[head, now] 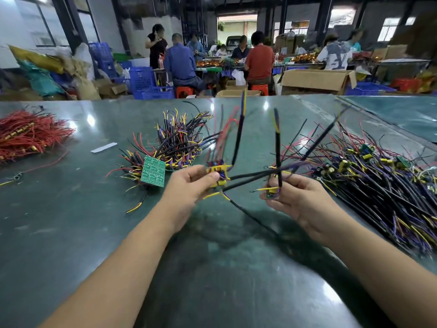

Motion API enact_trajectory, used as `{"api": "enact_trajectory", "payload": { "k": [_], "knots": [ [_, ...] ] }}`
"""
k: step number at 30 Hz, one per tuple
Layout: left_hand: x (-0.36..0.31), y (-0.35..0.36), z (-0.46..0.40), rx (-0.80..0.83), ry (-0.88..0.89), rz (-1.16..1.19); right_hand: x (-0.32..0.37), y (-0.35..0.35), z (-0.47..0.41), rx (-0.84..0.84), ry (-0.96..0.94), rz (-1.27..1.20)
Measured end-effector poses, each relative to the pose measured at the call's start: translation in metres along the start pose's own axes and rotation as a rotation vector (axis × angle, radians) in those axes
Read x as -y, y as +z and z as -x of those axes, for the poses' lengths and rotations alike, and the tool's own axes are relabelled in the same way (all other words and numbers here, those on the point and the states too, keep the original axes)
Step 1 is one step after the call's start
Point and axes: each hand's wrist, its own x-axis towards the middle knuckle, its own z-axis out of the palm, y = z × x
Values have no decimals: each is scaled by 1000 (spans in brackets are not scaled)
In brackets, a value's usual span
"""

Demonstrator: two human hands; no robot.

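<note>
Left hand [189,185] pinches a module bundle [218,172] between thumb and curled fingers, held above the surface [71,233] near its centre. Right hand [300,200] grips a single module [272,192] just right of it, and their black leads cross. A circuit board [153,170] leans on the centre wire pile [179,140], further left. A larger wire pile [378,176] lies right.

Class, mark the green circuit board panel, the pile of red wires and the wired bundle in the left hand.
green circuit board panel [153,171], head view, middle of its face.
pile of red wires [26,136], head view, centre of heap.
wired bundle [216,169], head view, yellow part.
</note>
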Motion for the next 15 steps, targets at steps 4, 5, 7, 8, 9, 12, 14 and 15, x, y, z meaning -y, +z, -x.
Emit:
{"api": "enact_trajectory", "payload": {
  "k": [4,5,7,8,9,12,14,15],
  "knots": [
    [3,-14,-12,-384,73,-3,4,-2,0,-60,-19,-39],
    [5,-18,-14,-464,87,-41,5,-1,0,-90,-44,-25],
    [8,-25,-17,-583,105,-99,7,-2,-1,-148,-78,-14],
    [8,-27,-18,-627,110,-102,8,-4,-1,-178,-83,-21],
    [8,-30,-19,-668,117,-94,8,-5,-2,-203,-85,-33],
    [8,-35,-21,-729,96,-128,8,-6,-1,-254,-78,-45],
    [8,-33,-19,-760,65,-302,7,-6,-1,-263,-82,-57],
    [8,-31,-19,-767,52,-411,7,-4,-1,-255,-83,-68]
  ]
}}
